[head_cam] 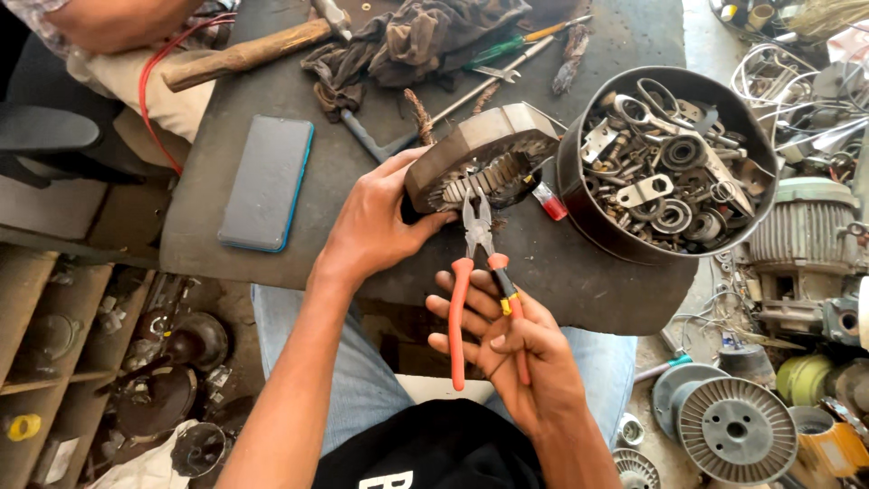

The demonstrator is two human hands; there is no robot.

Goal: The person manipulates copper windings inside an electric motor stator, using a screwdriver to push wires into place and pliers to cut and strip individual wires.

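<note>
- Left hand (385, 217), centre frame, arm stretched forward, grips the motor stator (480, 154) by its near edge.
- Right hand (511, 349), lower centre, palm up, grasps orange-handled pliers (475, 272), nose at the stator.

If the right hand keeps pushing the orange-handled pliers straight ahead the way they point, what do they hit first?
Most likely the grey metal motor stator, held by the left hand. The right hand aims the orange-handled pliers up at its winding slots; the tips look nearly there, though depth is unclear.
</note>
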